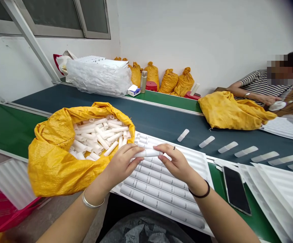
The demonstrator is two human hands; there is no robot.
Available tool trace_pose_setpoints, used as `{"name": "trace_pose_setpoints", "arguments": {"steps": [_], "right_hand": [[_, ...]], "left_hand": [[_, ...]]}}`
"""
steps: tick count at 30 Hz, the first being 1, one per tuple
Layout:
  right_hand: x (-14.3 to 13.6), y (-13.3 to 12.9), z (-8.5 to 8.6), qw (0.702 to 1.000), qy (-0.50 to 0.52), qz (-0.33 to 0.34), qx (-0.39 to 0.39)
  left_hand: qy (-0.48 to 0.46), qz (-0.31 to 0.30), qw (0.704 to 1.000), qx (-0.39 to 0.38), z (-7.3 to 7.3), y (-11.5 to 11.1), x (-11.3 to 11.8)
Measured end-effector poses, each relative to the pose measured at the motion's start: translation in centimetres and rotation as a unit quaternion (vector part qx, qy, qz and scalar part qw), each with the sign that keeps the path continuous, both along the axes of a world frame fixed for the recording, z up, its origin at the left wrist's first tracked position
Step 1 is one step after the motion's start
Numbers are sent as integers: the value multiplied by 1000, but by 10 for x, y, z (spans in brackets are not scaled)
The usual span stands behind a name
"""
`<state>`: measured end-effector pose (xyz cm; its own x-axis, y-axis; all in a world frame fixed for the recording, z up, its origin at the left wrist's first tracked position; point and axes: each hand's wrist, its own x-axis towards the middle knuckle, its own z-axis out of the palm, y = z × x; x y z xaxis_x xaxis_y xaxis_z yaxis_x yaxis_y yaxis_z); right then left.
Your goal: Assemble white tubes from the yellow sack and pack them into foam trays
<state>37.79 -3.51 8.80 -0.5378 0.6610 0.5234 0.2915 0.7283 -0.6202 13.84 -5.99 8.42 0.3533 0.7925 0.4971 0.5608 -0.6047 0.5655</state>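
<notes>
Between my two hands is a white plastic tube (150,153), held level above a ribbed white tray (198,158). My left hand (123,160) pinches its left end between thumb and fingers. The other end is pinched by my right hand (173,160). Rows of white tubes with small dark print (159,192) lie in the tray grooves below. Close to my left hand stands an open yellow woven sack (50,162), its rim rolled down, full of loose white tubes (103,135).
A dark conveyor belt (156,113) runs past, carrying several spaced translucent tubes (206,141). At right lie a phone (236,189) and stacked ribbed trays (280,195). Across the belt, a person (260,84) handles something white beside a yellow sack (232,109). A plastic-wrapped stack (98,76) sits at the back.
</notes>
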Motion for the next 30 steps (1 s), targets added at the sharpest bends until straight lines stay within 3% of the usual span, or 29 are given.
{"name": "trace_pose_setpoints", "arguments": {"steps": [4,7,13,17,21,27,30], "right_hand": [[-4,-2,-5,999,16,-23,38],[-5,-2,-7,999,11,-21,29],[-4,-4,-6,999,3,-48,2],[-7,-5,-8,990,31,-68,-117],[-9,-5,-11,968,98,-44,-229],[-12,-10,-19,956,95,-38,-277],[-11,-12,-16,973,52,-54,-218]], "left_hand": [[1,4,996,-92,8,-1,-2],[-2,-8,995,-101,13,-4,-3],[-17,0,1000,1,5,-8,1],[5,9,994,107,-4,-8,3],[34,20,989,145,-6,-7,5],[44,3,994,100,-11,-8,6],[36,-8,999,34,-9,-8,2]]}}
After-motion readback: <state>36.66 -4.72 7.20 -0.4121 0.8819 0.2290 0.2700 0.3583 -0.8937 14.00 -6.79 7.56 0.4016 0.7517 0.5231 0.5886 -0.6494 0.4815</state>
